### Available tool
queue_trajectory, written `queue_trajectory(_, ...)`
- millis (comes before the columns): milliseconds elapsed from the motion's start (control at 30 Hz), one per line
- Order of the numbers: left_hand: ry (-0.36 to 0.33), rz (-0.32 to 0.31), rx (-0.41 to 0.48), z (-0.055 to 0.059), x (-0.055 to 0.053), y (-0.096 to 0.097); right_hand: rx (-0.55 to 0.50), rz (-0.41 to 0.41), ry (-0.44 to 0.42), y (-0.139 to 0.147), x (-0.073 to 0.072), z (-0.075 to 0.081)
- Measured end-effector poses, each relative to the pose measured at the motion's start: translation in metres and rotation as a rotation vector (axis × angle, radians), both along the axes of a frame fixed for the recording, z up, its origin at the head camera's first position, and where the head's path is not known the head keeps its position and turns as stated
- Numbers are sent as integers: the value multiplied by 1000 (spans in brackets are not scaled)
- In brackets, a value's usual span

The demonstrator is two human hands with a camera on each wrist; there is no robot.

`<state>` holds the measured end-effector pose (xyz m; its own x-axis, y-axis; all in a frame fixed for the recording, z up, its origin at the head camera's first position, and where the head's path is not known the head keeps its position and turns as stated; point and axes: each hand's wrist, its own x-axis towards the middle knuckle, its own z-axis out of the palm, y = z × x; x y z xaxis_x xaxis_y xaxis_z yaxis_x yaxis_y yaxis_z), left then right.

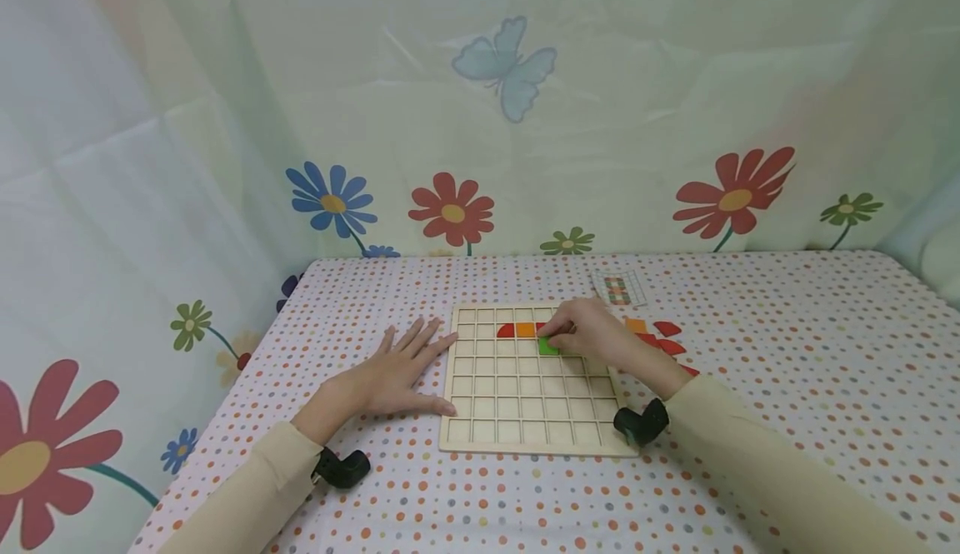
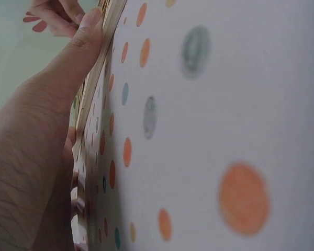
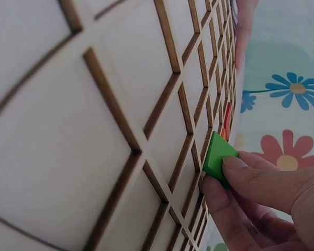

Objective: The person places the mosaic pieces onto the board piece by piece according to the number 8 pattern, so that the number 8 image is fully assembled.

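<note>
A wooden grid board [image 1: 517, 408] lies on the dotted tablecloth. My right hand [image 1: 592, 333] pinches a green square tile [image 3: 215, 157] between thumb and fingers. The tile is tilted over the grid in the right wrist view, close to the second row from the top. In the top row sit a red curved-edged tile [image 1: 506, 331] and an orange square tile [image 1: 525, 330], with another red tile [image 1: 540, 326] partly hidden by my right fingers. My left hand [image 1: 393, 377] rests with fingers spread at the board's left side, thumb touching its edge in the left wrist view.
Right of the board, partly behind my right forearm, lie an orange tile [image 1: 636, 324] and several red tiles [image 1: 667, 328]. A card with a printed colour pattern [image 1: 628, 289] lies beyond the board. A flowered curtain [image 1: 600, 129] hangs behind the table.
</note>
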<state>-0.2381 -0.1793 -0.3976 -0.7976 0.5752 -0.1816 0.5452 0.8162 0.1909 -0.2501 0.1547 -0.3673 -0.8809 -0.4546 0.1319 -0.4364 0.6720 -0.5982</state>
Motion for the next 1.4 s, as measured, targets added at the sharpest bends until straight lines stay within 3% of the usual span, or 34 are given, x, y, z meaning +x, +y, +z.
queue_trajectory(367, -4, -11, -3, 3, -1, 1, 85, 13, 33, -5, 2, 3)
queue_trajectory(800, -11, -10, 18, 2, 2, 0, 75, -70, -43, -15, 7, 1)
queue_trajectory(1133, 3, -14, 25, 0, 0, 0, 67, -52, 34, -16, 5, -2)
queue_trajectory(1400, 1, -19, 31, -2, 0, -1, 54, -41, 38, -11, 9, -4)
